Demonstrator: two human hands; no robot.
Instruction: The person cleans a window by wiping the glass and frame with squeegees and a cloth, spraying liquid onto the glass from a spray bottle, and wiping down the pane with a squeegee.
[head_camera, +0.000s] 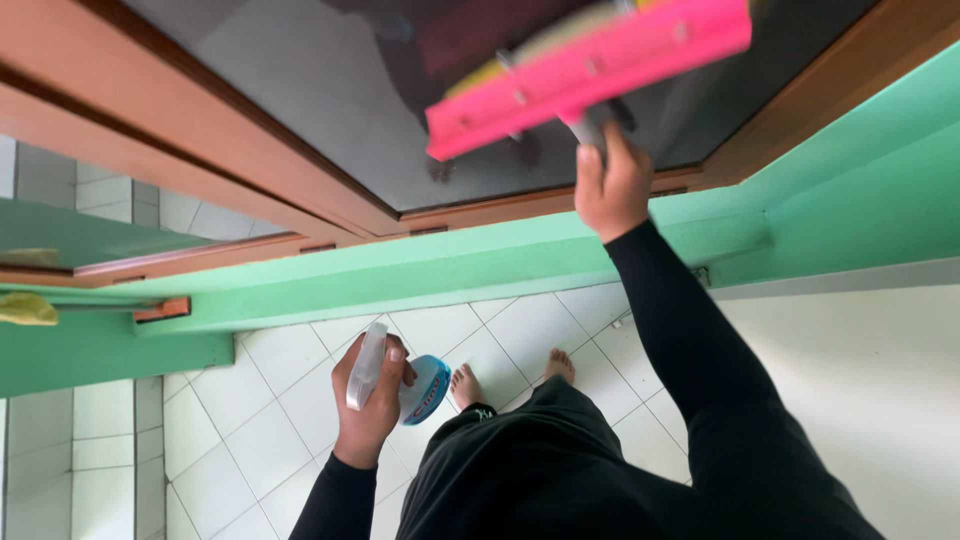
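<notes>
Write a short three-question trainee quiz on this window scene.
1. True or false: the right hand holds the pink squeegee against the dark window glass.
2. What does the left hand hold? A) a spray bottle B) a sponge C) a bucket
3. Fill in: the wall below the window frame is painted ____.

Key: 1 true; 2 A, the spray bottle with a blue label; 3 green.

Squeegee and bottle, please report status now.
Right hand grips pink squeegee against dark window glass. Left hand holds spray bottle low over tiled floor. Nothing blocking the glass.
</notes>
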